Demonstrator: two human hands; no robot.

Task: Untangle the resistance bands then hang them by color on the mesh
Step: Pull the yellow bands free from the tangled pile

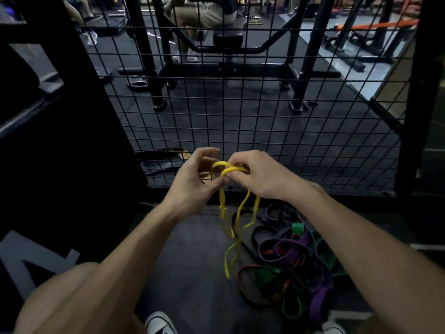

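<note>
Both hands were closed on the yellow band (237, 214) just before the mesh (240, 112): the left hand (192, 182) pinched one loop, the right hand (260, 175) curled over the crossing strands. The step would go best, in my judgement, by easing the loops apart slackly, since thin flat rubber cinches under pull. Below the mesh, the pile (293, 266) of broader purple, green and black bands lay knotted on the floor.
</note>
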